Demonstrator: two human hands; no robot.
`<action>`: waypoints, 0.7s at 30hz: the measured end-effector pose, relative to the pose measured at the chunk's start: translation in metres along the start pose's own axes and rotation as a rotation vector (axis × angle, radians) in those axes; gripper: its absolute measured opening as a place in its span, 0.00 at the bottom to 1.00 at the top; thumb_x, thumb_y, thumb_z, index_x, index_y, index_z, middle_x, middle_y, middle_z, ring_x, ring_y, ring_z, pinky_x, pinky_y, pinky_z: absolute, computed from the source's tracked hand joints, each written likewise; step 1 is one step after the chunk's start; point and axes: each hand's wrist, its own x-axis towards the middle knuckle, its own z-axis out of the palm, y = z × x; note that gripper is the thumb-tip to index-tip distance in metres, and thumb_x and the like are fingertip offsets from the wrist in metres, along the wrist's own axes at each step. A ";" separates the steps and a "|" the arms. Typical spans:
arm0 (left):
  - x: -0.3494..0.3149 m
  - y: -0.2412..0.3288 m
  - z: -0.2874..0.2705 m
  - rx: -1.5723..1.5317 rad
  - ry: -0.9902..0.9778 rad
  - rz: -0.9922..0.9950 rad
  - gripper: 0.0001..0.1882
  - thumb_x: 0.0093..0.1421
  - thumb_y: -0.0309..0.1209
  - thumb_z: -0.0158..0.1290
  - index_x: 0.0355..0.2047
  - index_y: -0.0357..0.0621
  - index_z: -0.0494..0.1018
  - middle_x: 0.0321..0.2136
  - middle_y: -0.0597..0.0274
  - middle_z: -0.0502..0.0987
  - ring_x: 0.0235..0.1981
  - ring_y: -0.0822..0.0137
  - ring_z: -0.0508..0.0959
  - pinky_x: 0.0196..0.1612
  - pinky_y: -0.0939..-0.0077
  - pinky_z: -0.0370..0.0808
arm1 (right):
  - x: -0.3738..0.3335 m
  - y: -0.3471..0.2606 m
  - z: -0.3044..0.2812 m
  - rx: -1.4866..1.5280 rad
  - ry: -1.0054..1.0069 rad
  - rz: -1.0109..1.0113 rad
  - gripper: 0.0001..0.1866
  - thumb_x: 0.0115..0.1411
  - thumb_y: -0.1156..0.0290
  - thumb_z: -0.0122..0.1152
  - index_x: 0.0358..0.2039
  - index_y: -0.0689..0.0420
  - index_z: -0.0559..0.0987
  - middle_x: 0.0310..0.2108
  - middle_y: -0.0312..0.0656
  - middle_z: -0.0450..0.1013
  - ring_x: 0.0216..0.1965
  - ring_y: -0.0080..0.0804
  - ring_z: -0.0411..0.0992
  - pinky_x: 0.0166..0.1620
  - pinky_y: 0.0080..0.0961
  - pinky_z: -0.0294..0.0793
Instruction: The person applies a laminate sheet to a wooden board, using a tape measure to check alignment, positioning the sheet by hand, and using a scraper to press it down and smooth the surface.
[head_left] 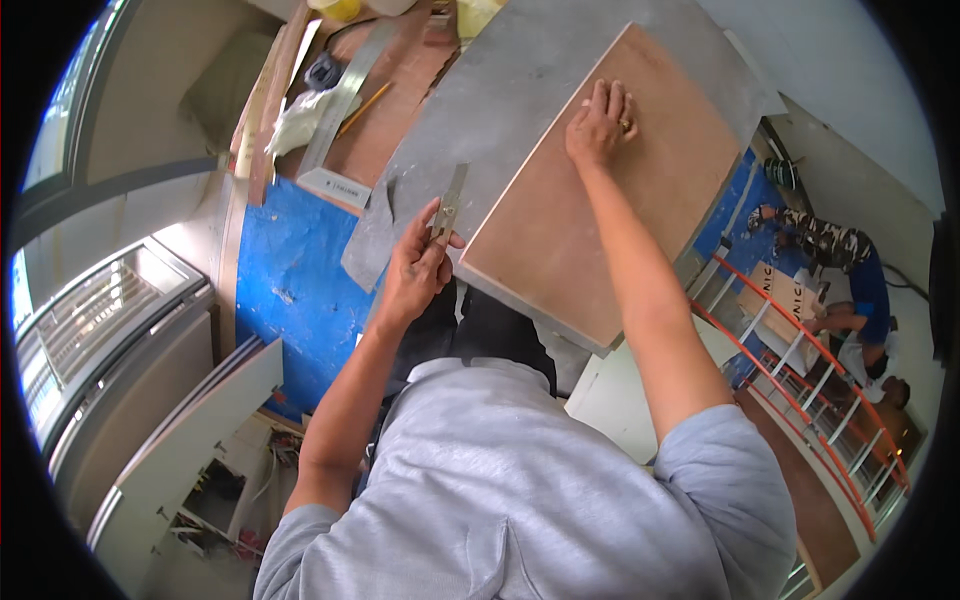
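A brown rectangular board (560, 200) lies slantwise on a grey work surface (520, 70), its pale edge toward my left. My right hand (602, 125) rests flat on the far part of the board, with fingers extended and nothing gripped. Just left of the board's near corner, my left hand (418, 265) is closed around a slim metal utility knife (448, 210). The tool points away from me, above the grey surface and apart from the board.
At the far left, a metal square (335, 188), a pencil (363, 110), a white cloth (298, 122) and a small dark tool (323, 72) lie on brown sheeting. Blue floor covering (290, 270) shows below. Rightward are an orange-railed ladder (800, 345), a cardboard box (775, 300) and a person (868, 290) bending.
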 end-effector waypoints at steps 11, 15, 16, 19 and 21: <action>0.137 0.019 0.067 0.636 0.090 0.415 0.28 0.64 0.19 0.42 0.66 0.47 0.63 0.32 0.56 0.79 0.25 0.68 0.76 0.32 0.71 0.75 | 0.005 -0.005 -0.009 0.070 -0.032 0.050 0.26 0.64 0.65 0.51 0.63 0.50 0.66 0.69 0.45 0.56 0.70 0.49 0.50 0.65 0.57 0.47; 0.213 0.055 0.125 0.786 0.130 0.541 0.29 0.58 0.21 0.46 0.62 0.48 0.66 0.39 0.39 0.79 0.40 0.40 0.79 0.44 0.53 0.75 | 0.004 -0.006 -0.017 0.082 -0.082 0.050 0.28 0.63 0.68 0.51 0.64 0.54 0.63 0.69 0.46 0.54 0.71 0.51 0.48 0.65 0.59 0.46; 0.225 0.069 0.141 0.803 0.122 0.528 0.30 0.57 0.21 0.47 0.62 0.48 0.66 0.41 0.37 0.79 0.43 0.38 0.78 0.45 0.51 0.74 | 0.005 -0.008 -0.018 0.061 -0.108 0.074 0.30 0.63 0.69 0.51 0.65 0.55 0.60 0.69 0.48 0.53 0.72 0.51 0.47 0.65 0.59 0.46; 0.262 0.087 0.172 0.810 0.097 0.498 0.31 0.56 0.21 0.47 0.63 0.49 0.66 0.41 0.35 0.78 0.43 0.38 0.78 0.46 0.48 0.74 | 0.004 -0.007 -0.023 -0.009 -0.155 0.046 0.31 0.63 0.68 0.51 0.66 0.56 0.59 0.70 0.49 0.53 0.71 0.50 0.48 0.64 0.59 0.49; 0.285 0.097 0.186 0.858 0.021 0.456 0.26 0.62 0.27 0.44 0.62 0.46 0.65 0.46 0.36 0.77 0.47 0.38 0.77 0.49 0.49 0.73 | 0.008 0.000 -0.014 0.007 -0.133 0.042 0.29 0.67 0.62 0.47 0.66 0.56 0.61 0.69 0.51 0.55 0.71 0.53 0.49 0.64 0.62 0.49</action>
